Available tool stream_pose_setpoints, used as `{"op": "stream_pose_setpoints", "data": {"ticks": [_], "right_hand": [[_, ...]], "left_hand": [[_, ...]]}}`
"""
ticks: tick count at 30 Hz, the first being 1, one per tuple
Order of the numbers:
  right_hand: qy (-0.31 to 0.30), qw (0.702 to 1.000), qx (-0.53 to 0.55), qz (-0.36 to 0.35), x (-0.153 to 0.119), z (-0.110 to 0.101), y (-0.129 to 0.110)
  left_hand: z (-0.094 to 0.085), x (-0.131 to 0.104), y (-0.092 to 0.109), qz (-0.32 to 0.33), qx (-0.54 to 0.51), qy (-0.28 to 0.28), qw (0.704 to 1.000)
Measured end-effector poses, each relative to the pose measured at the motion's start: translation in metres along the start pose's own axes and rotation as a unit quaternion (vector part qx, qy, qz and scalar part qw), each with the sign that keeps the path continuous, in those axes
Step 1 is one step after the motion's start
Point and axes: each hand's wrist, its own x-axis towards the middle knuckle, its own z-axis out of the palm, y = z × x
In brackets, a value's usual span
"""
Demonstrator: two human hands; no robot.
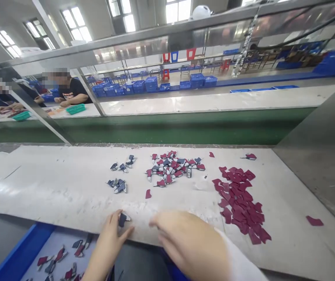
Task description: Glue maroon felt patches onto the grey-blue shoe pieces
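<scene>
At the front edge of the white bench, my left hand (113, 232) holds a small dark-blue and light-grey part (123, 219) between fingers and thumb. My right hand (189, 240) is just to the right, smeared by motion, with its fingers curled inward; whether anything is in them I cannot make out. Ahead of my hands lies a single maroon flat piece (148, 194). Beyond it is a heap of maroon, blue and grey parts (171, 166). Small groups of blue-grey parts (120, 186) sit to the left. A pile of maroon flat pieces (239, 199) spreads to the right.
A blue bin (35, 244) below the bench edge at left contains several maroon and grey parts. One maroon piece (314, 221) lies far right, near a metal side panel (325, 156). Across the green-sided bench (185, 127), a person (73, 91) sits by a green basket (75, 109).
</scene>
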Motion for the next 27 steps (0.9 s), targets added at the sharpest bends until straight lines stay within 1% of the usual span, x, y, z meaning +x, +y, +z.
{"op": "stream_pose_setpoints", "data": {"ticks": [2, 4, 5, 7, 8, 10, 12, 14, 16, 18, 20, 22, 23, 25, 26, 27], "right_hand": [[-0.019, 0.998, -0.026, 0.057, 0.050, 0.017, 0.019], [-0.037, 0.991, -0.049, 0.116, 0.096, 0.036, 0.035], [-0.050, 0.988, -0.057, 0.133, 0.114, 0.045, 0.041], [-0.078, 0.983, -0.068, 0.150, 0.139, 0.056, 0.051], [-0.091, 0.982, -0.071, 0.150, 0.146, 0.059, 0.056], [-0.113, 0.981, -0.075, 0.141, 0.151, 0.060, 0.065], [-0.129, 0.981, -0.075, 0.123, 0.148, 0.058, 0.073], [-0.139, 0.982, -0.068, 0.105, 0.141, 0.055, 0.079], [-0.137, 0.985, -0.054, 0.094, 0.135, 0.050, 0.083], [-0.122, 0.987, -0.038, 0.099, 0.128, 0.043, 0.085], [-0.094, 0.987, -0.027, 0.126, 0.117, 0.032, 0.087], [-0.056, 0.984, -0.016, 0.167, 0.097, 0.021, 0.092], [-0.036, 0.982, -0.008, 0.187, 0.083, 0.015, 0.096], [0.002, 0.973, 0.018, 0.228, 0.047, 0.003, 0.108], [0.021, 0.967, 0.033, 0.251, 0.028, -0.001, 0.116], [0.042, 0.958, 0.048, 0.279, 0.009, -0.005, 0.126]], "left_hand": [[0.012, 0.002, -0.011, -0.021, -0.047, -0.013, 0.999], [0.018, 0.004, -0.014, -0.030, -0.072, -0.016, 0.997], [0.020, 0.006, -0.012, -0.030, -0.082, -0.017, 0.996], [0.022, 0.011, -0.005, -0.017, -0.097, -0.027, 0.995], [0.022, 0.013, 0.000, -0.005, -0.102, -0.037, 0.994], [0.022, 0.017, 0.010, 0.016, -0.112, -0.060, 0.992], [0.021, 0.021, 0.020, 0.011, -0.131, -0.082, 0.988], [0.020, 0.024, 0.029, -0.015, -0.165, -0.094, 0.982], [0.019, 0.027, 0.038, -0.034, -0.203, -0.109, 0.972], [0.018, 0.030, 0.047, -0.042, -0.257, -0.146, 0.954], [0.020, 0.032, 0.058, -0.056, -0.345, -0.203, 0.915], [0.023, 0.034, 0.071, -0.076, -0.441, -0.254, 0.857], [0.026, 0.035, 0.078, -0.082, -0.478, -0.274, 0.831], [0.032, 0.037, 0.091, -0.080, -0.513, -0.324, 0.791], [0.036, 0.037, 0.098, -0.076, -0.518, -0.360, 0.772], [0.040, 0.038, 0.105, -0.074, -0.521, -0.406, 0.747]]}}
